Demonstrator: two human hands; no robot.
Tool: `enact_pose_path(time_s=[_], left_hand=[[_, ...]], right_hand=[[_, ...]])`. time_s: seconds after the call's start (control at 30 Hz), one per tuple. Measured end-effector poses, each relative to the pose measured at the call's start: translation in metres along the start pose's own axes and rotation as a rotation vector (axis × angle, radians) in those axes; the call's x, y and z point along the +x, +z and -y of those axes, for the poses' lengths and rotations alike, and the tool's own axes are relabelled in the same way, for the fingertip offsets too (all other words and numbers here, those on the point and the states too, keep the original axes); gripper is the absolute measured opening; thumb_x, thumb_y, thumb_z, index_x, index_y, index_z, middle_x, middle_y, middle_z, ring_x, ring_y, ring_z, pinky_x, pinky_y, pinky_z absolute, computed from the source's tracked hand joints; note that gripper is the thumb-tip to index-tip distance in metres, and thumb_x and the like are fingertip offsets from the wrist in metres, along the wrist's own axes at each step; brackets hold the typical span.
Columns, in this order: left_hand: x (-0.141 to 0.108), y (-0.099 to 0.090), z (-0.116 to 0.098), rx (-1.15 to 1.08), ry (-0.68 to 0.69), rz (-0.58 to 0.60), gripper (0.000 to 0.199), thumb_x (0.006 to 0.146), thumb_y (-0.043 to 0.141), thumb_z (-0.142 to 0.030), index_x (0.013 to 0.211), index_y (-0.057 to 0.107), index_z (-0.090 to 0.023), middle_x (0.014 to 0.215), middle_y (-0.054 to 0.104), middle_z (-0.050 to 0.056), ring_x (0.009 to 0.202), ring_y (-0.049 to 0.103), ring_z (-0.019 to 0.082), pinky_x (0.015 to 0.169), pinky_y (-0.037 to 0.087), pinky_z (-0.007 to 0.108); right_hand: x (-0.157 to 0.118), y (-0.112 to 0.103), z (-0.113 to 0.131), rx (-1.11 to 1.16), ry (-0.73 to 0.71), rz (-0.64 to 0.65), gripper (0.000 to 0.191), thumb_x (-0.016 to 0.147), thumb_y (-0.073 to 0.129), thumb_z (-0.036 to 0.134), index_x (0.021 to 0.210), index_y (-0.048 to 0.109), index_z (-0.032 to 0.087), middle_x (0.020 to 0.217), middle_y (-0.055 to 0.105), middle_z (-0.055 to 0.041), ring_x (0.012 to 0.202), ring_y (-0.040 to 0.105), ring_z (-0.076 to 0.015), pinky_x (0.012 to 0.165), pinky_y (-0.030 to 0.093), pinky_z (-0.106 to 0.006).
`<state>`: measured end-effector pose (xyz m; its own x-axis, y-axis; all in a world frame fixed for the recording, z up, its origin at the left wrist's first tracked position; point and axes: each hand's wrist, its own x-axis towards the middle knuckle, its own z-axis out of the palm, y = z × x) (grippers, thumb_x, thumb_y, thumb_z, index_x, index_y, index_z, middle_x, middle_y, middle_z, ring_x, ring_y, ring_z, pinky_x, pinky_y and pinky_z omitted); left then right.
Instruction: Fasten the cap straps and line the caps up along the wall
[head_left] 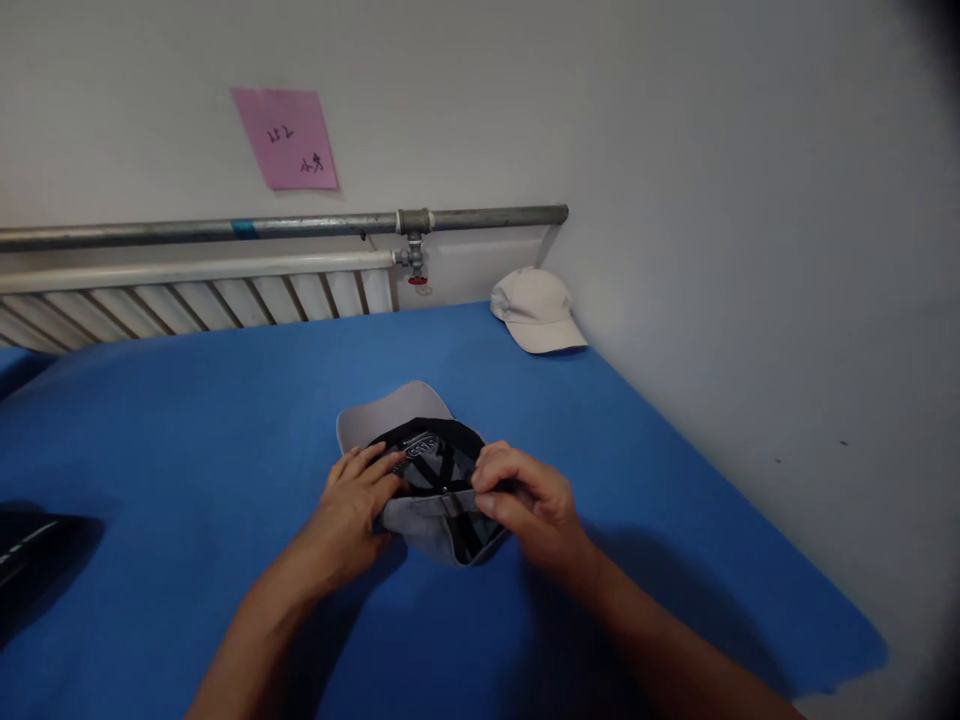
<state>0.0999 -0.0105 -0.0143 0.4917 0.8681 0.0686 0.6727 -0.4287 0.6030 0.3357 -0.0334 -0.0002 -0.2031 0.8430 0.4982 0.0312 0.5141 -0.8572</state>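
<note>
A grey baseball cap (424, 530) lies upside down on the blue tabletop, its brim (394, 408) pointing away from me. The dark lining and black seam tapes show inside, with a label or print at the front. My left hand (356, 505) grips the cap's left side, its fingers reaching over the edge into the opening. At the back right, my right hand (525, 495) pinches the end of the rear strap (459, 500) between thumb and fingers. A small fastener shows near the strap's middle. The right fingertips partly hide what they pinch.
A cream cap (538, 308) sits upright at the far right corner by the wall. A dark object (34, 545) lies at the left edge. Behind the blue table (225, 430) run a radiator (225, 303) and a metal pipe (322, 227) with a red-handled valve (416, 270).
</note>
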Motion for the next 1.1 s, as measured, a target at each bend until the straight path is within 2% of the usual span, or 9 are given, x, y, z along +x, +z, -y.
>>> enact_pose_path(time_s=[0.17,0.3,0.4,0.5,0.57,0.67,0.83,0.93,1.1], left_hand=[[-0.003,-0.012,-0.021,-0.191,0.109,0.088,0.023,0.079,0.056,-0.009,0.088,0.07,-0.025,0.103,0.071,0.002,0.106,0.058,0.024,0.108,0.028,0.049],[-0.023,-0.027,-0.041,-0.627,0.141,0.254,0.014,0.087,0.059,-0.026,0.082,0.072,-0.022,0.079,0.069,0.002,0.072,0.06,0.016,0.07,0.051,0.027],[-0.028,-0.025,-0.034,-1.141,-0.011,-0.034,0.008,0.079,0.071,-0.029,0.084,0.075,-0.025,0.074,0.072,-0.001,0.069,0.066,0.015,0.065,0.054,0.022],[-0.017,-0.019,-0.019,-1.537,-0.179,-0.417,0.017,0.08,0.069,-0.02,0.094,0.075,-0.029,0.088,0.076,-0.004,0.079,0.071,0.013,0.074,0.056,0.018],[-0.006,-0.019,-0.01,-1.723,-0.191,-0.508,0.022,0.088,0.058,-0.015,0.096,0.074,-0.027,0.093,0.077,-0.003,0.085,0.071,0.012,0.081,0.055,0.017],[0.004,-0.021,-0.004,-1.909,-0.135,-0.473,0.037,0.097,0.038,-0.015,0.097,0.074,-0.023,0.098,0.076,0.001,0.094,0.07,0.012,0.09,0.053,0.02],[0.005,-0.02,-0.003,-2.011,0.005,-0.409,0.045,0.101,0.028,-0.019,0.101,0.073,-0.021,0.101,0.076,0.002,0.102,0.068,0.011,0.094,0.049,0.018],[0.002,-0.017,0.0,-1.963,0.055,-0.365,0.041,0.1,0.032,-0.02,0.103,0.073,-0.024,0.102,0.075,0.001,0.103,0.067,0.01,0.099,0.046,0.02],[-0.012,-0.016,0.012,-1.354,-0.135,-0.272,0.047,0.091,0.036,-0.061,0.104,0.071,-0.032,0.104,0.074,-0.002,0.111,0.063,0.02,0.094,0.05,0.028]], right_hand=[[0.005,-0.009,-0.005,0.154,0.107,-0.132,0.008,0.079,0.057,0.02,0.082,0.063,0.025,0.081,0.062,-0.0011,0.082,0.056,-0.0183,0.078,0.045,-0.036],[0.018,-0.026,-0.022,0.313,0.239,-0.464,0.012,0.08,0.057,0.034,0.082,0.062,0.024,0.094,0.065,-0.0043,0.086,0.059,-0.0192,0.086,0.046,-0.039],[0.024,-0.035,-0.04,0.439,0.436,-0.534,0.021,0.076,0.062,0.043,0.08,0.06,0.023,0.09,0.065,-0.0037,0.082,0.06,-0.0186,0.079,0.047,-0.035],[0.023,-0.029,-0.051,0.502,0.603,-0.392,0.028,0.074,0.066,0.048,0.081,0.062,0.021,0.087,0.067,-0.0047,0.08,0.062,-0.0189,0.075,0.047,-0.034],[0.02,-0.018,-0.051,0.53,0.654,-0.256,0.035,0.074,0.064,0.053,0.084,0.064,0.019,0.088,0.069,-0.0072,0.081,0.063,-0.0201,0.076,0.047,-0.035],[0.014,0.001,-0.046,0.561,0.65,-0.072,0.042,0.078,0.06,0.055,0.096,0.066,0.018,0.098,0.07,-0.0108,0.09,0.064,-0.0218,0.084,0.046,-0.039],[0.007,0.021,-0.045,0.494,0.646,0.029,0.043,0.069,0.072,0.025,0.111,0.063,0.025,0.123,0.062,-0.0074,0.11,0.058,-0.0215,0.1,0.04,-0.043],[0.008,0.024,-0.046,0.453,0.673,0.019,0.047,0.07,0.07,0.024,0.116,0.061,0.027,0.129,0.059,-0.0072,0.119,0.053,-0.0229,0.104,0.037,-0.045],[0.011,0.03,-0.035,0.521,0.679,0.046,0.048,0.067,0.068,0.017,0.114,0.061,0.026,0.125,0.062,-0.0051,0.122,0.052,-0.0216,0.105,0.036,-0.04]])
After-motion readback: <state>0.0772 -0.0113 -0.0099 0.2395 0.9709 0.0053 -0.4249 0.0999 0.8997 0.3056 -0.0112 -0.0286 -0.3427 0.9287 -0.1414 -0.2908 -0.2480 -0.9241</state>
